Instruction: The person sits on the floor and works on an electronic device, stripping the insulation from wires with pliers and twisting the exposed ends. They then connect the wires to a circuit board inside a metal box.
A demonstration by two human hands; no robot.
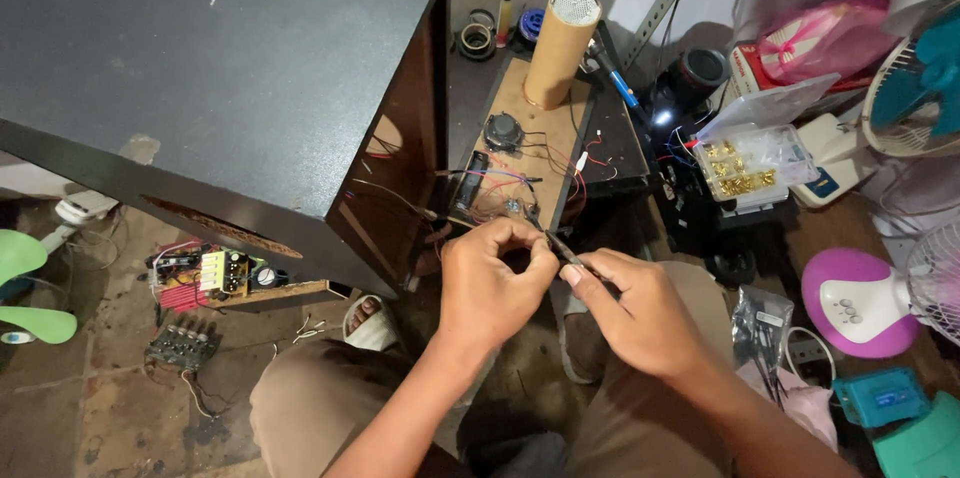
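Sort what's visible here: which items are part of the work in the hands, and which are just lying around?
In use: left hand, right hand, thin tool, wires, wooden board with parts, black cabinet.

Lying about: cardboard tube, clear parts box, tape rolls, fans, circuit board.

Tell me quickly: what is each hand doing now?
Left hand: closed, pinching thin wires.
Right hand: closed on a thin dark tool.

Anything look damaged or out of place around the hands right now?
Nothing broken shows. Loose wires trail off the wooden board, and a bare circuit board lies on the floor. The left hand and right hand pinch a thin tool.
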